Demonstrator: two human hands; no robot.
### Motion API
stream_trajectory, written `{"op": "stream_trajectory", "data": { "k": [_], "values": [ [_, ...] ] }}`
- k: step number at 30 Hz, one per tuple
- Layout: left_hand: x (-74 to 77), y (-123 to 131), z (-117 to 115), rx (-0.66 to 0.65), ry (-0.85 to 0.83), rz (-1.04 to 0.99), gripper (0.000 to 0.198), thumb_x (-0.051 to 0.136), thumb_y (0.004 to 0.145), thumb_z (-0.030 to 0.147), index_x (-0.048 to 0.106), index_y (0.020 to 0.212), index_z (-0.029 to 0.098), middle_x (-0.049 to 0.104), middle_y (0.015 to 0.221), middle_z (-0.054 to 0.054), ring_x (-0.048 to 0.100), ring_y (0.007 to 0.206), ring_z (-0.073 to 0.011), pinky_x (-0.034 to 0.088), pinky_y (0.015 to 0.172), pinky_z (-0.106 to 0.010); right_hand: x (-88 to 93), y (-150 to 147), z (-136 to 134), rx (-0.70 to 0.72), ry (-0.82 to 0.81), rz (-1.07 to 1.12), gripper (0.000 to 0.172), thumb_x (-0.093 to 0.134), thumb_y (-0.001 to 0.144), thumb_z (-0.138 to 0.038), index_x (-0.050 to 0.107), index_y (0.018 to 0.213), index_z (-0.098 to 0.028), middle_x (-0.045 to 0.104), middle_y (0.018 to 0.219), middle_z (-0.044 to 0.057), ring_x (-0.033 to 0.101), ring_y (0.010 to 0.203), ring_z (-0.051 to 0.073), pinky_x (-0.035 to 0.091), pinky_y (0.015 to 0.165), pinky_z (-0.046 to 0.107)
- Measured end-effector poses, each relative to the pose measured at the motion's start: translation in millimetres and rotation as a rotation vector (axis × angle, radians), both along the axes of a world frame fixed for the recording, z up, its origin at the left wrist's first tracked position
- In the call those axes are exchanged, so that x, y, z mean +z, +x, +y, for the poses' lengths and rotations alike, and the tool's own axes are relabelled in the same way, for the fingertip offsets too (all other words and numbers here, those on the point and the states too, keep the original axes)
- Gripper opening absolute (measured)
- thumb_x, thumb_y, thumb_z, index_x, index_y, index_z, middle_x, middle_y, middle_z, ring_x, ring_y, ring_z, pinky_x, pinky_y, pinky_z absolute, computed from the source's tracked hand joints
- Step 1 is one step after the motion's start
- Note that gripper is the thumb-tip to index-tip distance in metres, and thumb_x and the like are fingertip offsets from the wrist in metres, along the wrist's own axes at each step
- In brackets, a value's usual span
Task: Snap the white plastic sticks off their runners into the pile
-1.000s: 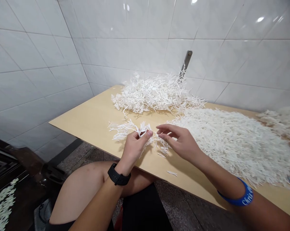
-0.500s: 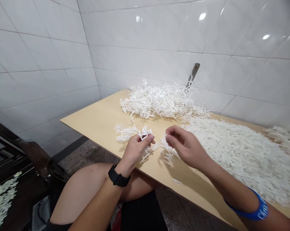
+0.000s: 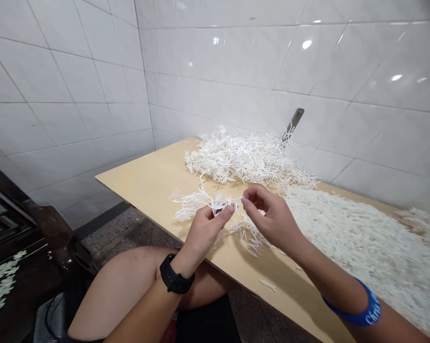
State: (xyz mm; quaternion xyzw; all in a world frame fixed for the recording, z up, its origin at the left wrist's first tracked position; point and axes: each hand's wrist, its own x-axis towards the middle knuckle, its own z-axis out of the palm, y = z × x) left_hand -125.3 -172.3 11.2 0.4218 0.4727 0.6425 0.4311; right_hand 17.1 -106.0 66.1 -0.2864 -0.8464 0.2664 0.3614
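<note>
Near the table's front edge, my left hand is closed around a small bunch of white branched plastic strands. Close to its right, my right hand pinches a thin white strand between thumb and fingertips, and that strand reaches toward the bunch. Loose white strands lie on the board just left of my hands. Beneath the right hand is a small heap of cut white pieces. Parts of the bunch are hidden by my left fingers.
Toward the wall rises a tangled pile of white strands, with a flat metal bar standing behind it. A broad layer of short white pieces covers the right of the tan tabletop. A dark wooden chair stands at left.
My right hand has come closer to the left and now pinches a strand at the bunch. The view has shifted slightly, and the scene sits lower.
</note>
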Motion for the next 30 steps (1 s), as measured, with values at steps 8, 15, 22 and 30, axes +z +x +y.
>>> {"op": "stream_trajectory", "data": {
  "k": [8,15,22,30],
  "values": [
    [9.1,2,-9,-0.063,0.067,0.179,0.030,0.066,0.077,0.044,0.062,0.072,0.015,0.055,0.068,0.001,0.047,0.064,-0.0123,0.038,0.062,-0.023,0.0,6,-4,0.175,0.038,-0.282,0.027,0.048,0.091,-0.034,0.056,0.070,-0.019,0.053,0.060,-0.001,0.046,0.056,0.012,0.033,0.054,0.026],
    [15.6,-2,-18,-0.327,0.088,0.094,0.026,0.066,0.078,0.041,0.059,0.076,0.016,0.052,0.069,0.000,0.046,0.065,-0.0126,0.037,0.063,-0.024,9.7,17,19,0.120,-0.235,0.007,0.045,0.047,0.091,-0.043,0.044,0.052,-0.019,0.038,0.050,-0.003,0.034,0.046,0.009,0.027,0.046,0.025],
    [7.9,-2,-11,-0.120,-0.087,0.169,0.042,0.070,0.071,0.049,0.048,0.057,0.016,0.035,0.055,0.005,0.032,0.052,-0.0081,0.024,0.051,-0.022,54.0,29,20,-0.227,0.367,0.174,0.032,0.042,0.095,-0.040,0.062,0.079,-0.022,0.056,0.066,0.003,0.047,0.056,0.013,0.037,0.054,0.029],
    [-12.7,-1,16,0.156,-0.228,0.229,0.041,0.068,0.069,0.053,0.063,0.059,0.013,0.043,0.044,0.004,0.039,0.043,-0.0093,0.028,0.045,-0.022,58.8,-7,108,-0.547,0.207,-0.382,0.042,0.049,0.092,-0.038,0.059,0.057,-0.016,0.056,0.055,0.008,0.053,0.056,0.019,0.038,0.057,0.032]
  ]
}}
